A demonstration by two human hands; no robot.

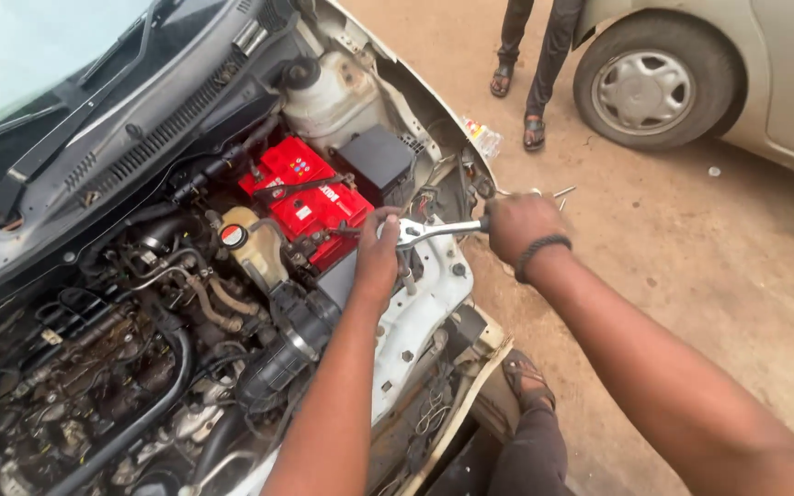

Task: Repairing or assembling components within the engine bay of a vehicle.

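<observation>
- A ratchet wrench is held just right of the frame's centre, lying nearly level over the white front panel of an open engine bay.
- The right hand is clamped around the wrench handle at its right end; a dark beaded bracelet is worn at that wrist.
- The left hand is curled over the wrench head at its left end, fingers closed down on it, with the forearm running in from the lower middle of the frame.
- The two hands are kept apart, joined only by the shiny shaft between them.
- A red battery is seen just left of and above the left hand, near the upper centre, with a black box beside it to the right.
- A white reservoir is seen above the battery, and a yellowish reservoir with a red-and-white cap to its lower left.
- Dark hoses and engine parts fill the lower left.
- A windscreen wiper is laid across the upper left.
- The person's sandalled foot is seen on the dirt ground at lower centre.
- At the upper right, another person's legs in sandals are seen beside the wheel of a second, beige car.
</observation>
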